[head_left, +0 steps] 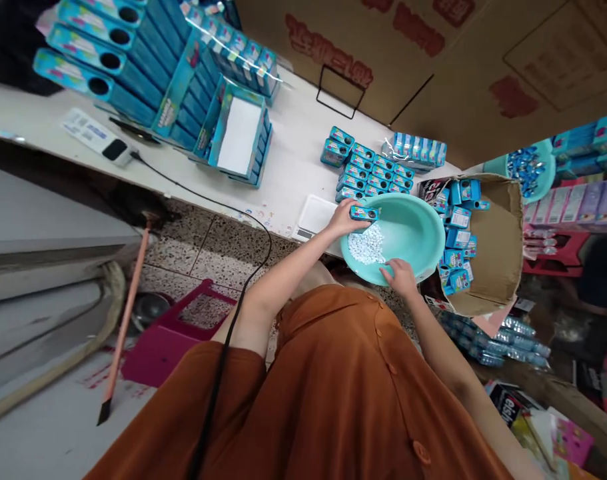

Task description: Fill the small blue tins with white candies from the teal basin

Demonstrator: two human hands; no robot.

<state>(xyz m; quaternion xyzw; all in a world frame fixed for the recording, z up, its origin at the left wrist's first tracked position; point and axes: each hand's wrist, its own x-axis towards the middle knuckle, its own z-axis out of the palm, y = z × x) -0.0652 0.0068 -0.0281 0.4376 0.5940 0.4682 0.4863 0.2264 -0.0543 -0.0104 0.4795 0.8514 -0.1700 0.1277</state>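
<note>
My left hand is closed round a small blue box, held over the far rim of a mint-green basin. A heap of small white pellets lies in the basin's near side. My right hand rests at the basin's near rim beside the pellets, its fingers bent down; what they hold, if anything, is hidden. The basin sits at the white table's front edge.
Rows of small blue boxes stand on the table behind the basin. A cardboard carton at the right holds more. Larger blue display boxes stack at the far left. A white scale lies left of the basin. A cable hangs down.
</note>
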